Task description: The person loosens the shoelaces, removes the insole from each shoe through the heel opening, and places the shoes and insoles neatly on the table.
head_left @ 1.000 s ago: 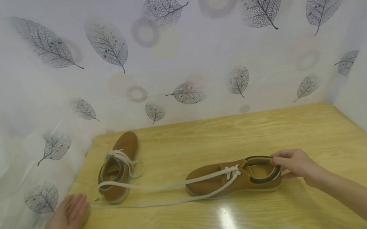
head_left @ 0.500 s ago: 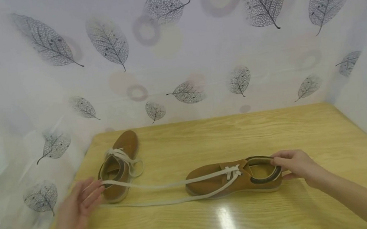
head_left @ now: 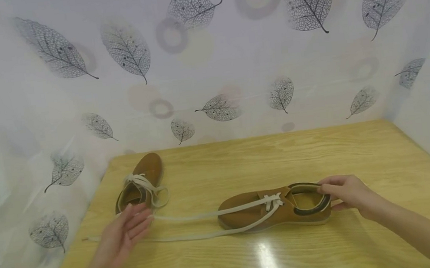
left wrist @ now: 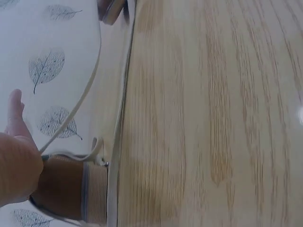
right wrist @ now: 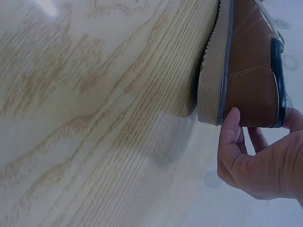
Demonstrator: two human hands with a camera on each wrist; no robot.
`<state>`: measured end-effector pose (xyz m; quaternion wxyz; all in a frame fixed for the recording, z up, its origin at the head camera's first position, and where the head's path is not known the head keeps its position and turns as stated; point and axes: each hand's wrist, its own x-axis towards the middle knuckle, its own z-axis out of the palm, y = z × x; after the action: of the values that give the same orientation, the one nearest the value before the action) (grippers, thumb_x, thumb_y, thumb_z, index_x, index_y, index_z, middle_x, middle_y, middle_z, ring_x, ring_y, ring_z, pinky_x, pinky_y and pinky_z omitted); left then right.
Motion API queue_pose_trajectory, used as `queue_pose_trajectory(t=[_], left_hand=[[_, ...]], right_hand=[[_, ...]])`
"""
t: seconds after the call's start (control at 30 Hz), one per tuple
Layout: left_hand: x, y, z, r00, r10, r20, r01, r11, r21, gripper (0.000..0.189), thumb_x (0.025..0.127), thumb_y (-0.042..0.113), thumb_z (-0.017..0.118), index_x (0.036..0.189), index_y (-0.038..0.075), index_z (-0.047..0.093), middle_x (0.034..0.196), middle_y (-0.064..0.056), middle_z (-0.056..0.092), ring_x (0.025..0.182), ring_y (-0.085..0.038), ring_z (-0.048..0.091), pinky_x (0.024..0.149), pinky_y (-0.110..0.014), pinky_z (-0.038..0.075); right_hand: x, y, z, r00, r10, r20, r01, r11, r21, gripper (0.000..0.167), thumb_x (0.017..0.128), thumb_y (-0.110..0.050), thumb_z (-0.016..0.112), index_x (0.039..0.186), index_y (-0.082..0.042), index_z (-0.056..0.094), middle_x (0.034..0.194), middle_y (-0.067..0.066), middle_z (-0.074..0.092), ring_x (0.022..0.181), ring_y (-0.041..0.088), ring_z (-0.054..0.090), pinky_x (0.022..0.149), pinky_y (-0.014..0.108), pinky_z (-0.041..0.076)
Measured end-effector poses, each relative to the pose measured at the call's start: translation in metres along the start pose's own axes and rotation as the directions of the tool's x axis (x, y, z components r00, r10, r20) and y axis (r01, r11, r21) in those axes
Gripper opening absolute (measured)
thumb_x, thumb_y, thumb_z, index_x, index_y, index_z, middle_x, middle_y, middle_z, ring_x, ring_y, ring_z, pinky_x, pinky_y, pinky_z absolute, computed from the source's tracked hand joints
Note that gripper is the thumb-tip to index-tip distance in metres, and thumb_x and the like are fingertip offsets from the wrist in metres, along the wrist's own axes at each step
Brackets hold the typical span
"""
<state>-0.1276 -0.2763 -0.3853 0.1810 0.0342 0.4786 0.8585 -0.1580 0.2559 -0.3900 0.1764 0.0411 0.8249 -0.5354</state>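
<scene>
A brown shoe with pale laces lies on the table, toe to the left in the head view. My right hand grips its heel at the collar; in the right wrist view the fingertips press the back of the heel above the ribbed sole. Two long ends of the lace stretch left over the toe. My left hand is held with straight, slightly spread fingers against the upper lace end, above the lower one. A second brown shoe stands behind it, its heel hidden by the hand.
The wooden table is bordered by a white leaf-printed sheet at the back and both sides. On the second shoe, a loose lace loop hangs to the right.
My left hand has moved right and slightly up, from the table's left side to in front of the second shoe's heel. The lower lace tip now shows left of it. The right hand stays put.
</scene>
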Motion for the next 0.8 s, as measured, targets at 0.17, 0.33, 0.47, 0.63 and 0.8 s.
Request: queue_pose_trajectory(t=[0.17,0.33,0.47,0.63,0.8], left_hand=[[0.008,-0.007,0.013,0.996,-0.086,0.032,0.086,0.996,-0.019,0.04,0.105,0.028,0.028,0.11,0.013,0.065,0.111,-0.007,0.069,0.105,-0.018,0.065,0.093,-0.029,0.051],[0.019,-0.019,0.028,0.983,-0.175,0.054,0.168,0.979,0.117,0.037,0.104,0.029,0.032,0.119,0.009,0.06,0.118,-0.008,0.066,0.112,-0.022,0.061,0.099,-0.035,0.046],[0.027,-0.032,0.04,0.971,-0.227,0.069,0.208,0.955,0.21,0.044,0.104,0.031,0.034,0.132,0.0,0.049,0.126,-0.015,0.06,0.115,-0.027,0.058,0.099,-0.038,0.045],[0.036,-0.046,0.056,0.948,-0.299,0.106,0.279,0.945,0.17,0.048,0.103,0.03,0.038,0.135,-0.005,0.043,0.128,-0.022,0.056,0.111,-0.026,0.062,0.094,-0.035,0.05],[0.044,-0.055,0.073,0.916,-0.363,0.173,0.338,0.928,0.158,0.056,0.102,0.032,0.041,0.138,-0.011,0.034,0.13,-0.025,0.053,0.105,-0.022,0.065,0.092,-0.034,0.051]], right_hand=[[0.0,-0.001,-0.002,1.0,0.002,0.014,-0.002,1.0,-0.015,0.042,0.091,-0.019,0.057,0.12,0.01,0.055,0.087,0.0,0.066,0.081,0.012,0.06,0.073,0.034,0.059],[-0.001,-0.002,-0.003,1.0,0.009,0.02,-0.008,1.0,-0.022,0.043,0.091,-0.019,0.057,0.121,0.011,0.054,0.087,0.0,0.065,0.08,0.013,0.058,0.073,0.033,0.059],[-0.001,-0.002,-0.003,1.0,0.008,0.03,-0.008,1.0,-0.017,0.042,0.091,-0.018,0.056,0.121,0.011,0.054,0.086,0.0,0.065,0.079,0.013,0.058,0.072,0.033,0.059],[-0.001,-0.001,-0.004,0.999,0.0,0.043,0.001,1.0,-0.015,0.042,0.092,-0.018,0.054,0.121,0.011,0.054,0.084,-0.001,0.065,0.078,0.013,0.06,0.071,0.033,0.059],[0.001,0.001,-0.004,0.999,-0.007,0.049,0.007,1.0,0.006,0.042,0.091,-0.018,0.055,0.121,0.011,0.054,0.081,-0.003,0.066,0.076,0.012,0.062,0.071,0.033,0.059]])
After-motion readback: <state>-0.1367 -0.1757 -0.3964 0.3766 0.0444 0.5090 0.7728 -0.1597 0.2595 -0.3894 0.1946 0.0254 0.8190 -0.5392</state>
